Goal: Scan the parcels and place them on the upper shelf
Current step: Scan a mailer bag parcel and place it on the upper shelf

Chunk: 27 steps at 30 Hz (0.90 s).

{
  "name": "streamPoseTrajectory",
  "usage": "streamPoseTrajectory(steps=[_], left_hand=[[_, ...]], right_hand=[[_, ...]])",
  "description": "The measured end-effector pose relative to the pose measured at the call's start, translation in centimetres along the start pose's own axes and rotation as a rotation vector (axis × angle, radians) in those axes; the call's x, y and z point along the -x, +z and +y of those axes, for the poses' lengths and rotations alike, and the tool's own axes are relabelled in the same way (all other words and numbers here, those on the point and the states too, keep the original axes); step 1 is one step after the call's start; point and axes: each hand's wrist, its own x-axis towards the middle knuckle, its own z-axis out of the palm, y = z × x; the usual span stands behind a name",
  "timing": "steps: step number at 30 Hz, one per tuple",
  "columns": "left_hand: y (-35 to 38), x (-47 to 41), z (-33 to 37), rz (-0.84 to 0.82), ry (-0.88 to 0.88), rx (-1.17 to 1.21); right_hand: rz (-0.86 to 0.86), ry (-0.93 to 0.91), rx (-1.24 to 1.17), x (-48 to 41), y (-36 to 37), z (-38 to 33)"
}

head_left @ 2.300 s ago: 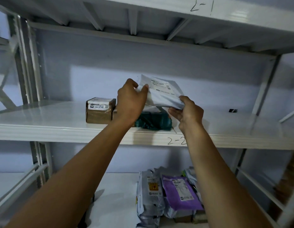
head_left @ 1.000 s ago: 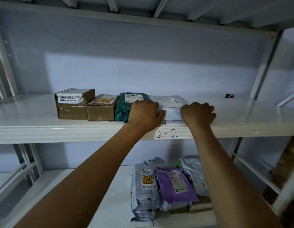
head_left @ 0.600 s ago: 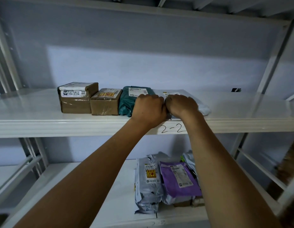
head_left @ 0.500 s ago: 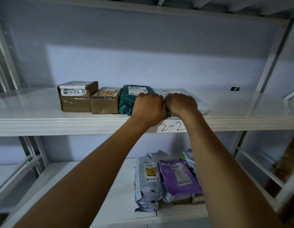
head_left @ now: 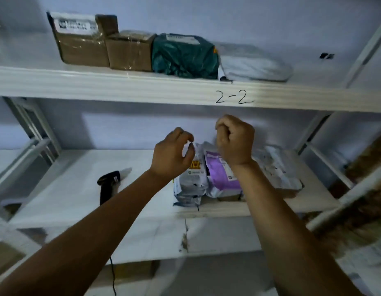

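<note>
On the upper shelf (head_left: 142, 86), marked "2-2", a row of parcels stands: a large brown box (head_left: 82, 43), a smaller brown box (head_left: 129, 52), a dark green bag (head_left: 185, 56) and a pale grey bag (head_left: 253, 65). Both hands hang in the air below that shelf, in front of the lower shelf's pile. My left hand (head_left: 172, 157) is loosely curled and holds nothing. My right hand (head_left: 235, 139) is balled into an empty fist. Behind them lie a grey bag (head_left: 190, 184), a purple bag (head_left: 221, 176) and another grey bag (head_left: 277, 167).
A black handheld scanner (head_left: 107, 184) lies on the lower shelf (head_left: 68, 195) to the left of my left arm, its cable dropping over the front edge. White shelf posts (head_left: 326, 163) rise at the right. A small dark object (head_left: 326, 55) sits far right on the upper shelf.
Both hands let go of the pale grey bag, which stays on the upper shelf beside the green bag. They dropped to the lower shelf's level, and the view tilted down.
</note>
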Motion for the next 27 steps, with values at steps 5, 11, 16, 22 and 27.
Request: streamPoseTrajectory(steps=[5, 11, 16, 22, 27], left_hand=[[5.1, 5.6, -3.7, -0.456, -0.763, 0.094], [10.2, 9.2, -7.3, -0.729, -1.142, 0.199], [13.0, 10.4, -9.7, -0.74, -1.189, 0.225], [14.4, 9.9, -10.1, -0.781, -1.225, 0.303], [13.9, 9.0, -11.0, -0.776, -1.185, 0.324]], right_hand=[[-0.431, 0.477, 0.03, 8.5, 4.5, 3.1], [-0.778, 0.916, 0.283, 14.3, 8.8, 4.7], [-0.672, 0.952, 0.364, 16.2, 10.7, 5.3], [-0.589, 1.034, 0.448, 18.2, 13.0, 5.0], [-0.502, 1.014, 0.476, 18.9, 14.0, 4.2]])
